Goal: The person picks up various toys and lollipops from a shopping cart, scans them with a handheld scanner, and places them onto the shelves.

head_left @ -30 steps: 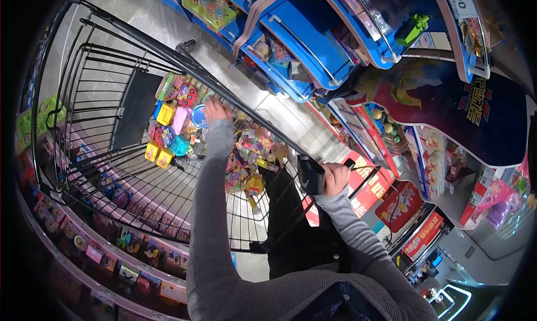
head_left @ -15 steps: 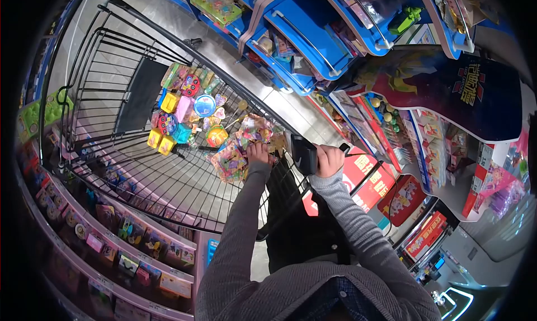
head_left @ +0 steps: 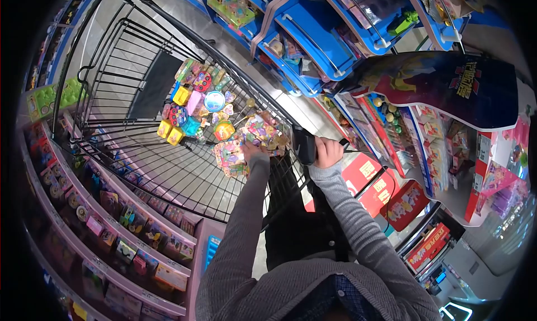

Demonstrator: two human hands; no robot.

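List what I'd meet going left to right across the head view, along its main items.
Green package → dark panel → blue round tub → left hand → right hand → bright green item on the shelf → pink packets

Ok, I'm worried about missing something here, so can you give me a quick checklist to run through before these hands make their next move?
1. Left hand at the colourful packets: ok, touching them.
2. Left hand's grip: cannot tell, fingertips hidden.
3. Right hand on the black cart handle: ok, fingers curled round it.
4. Packets lying separately: not ok, they overlap.
5. Blue round tub inside the cart: ok.
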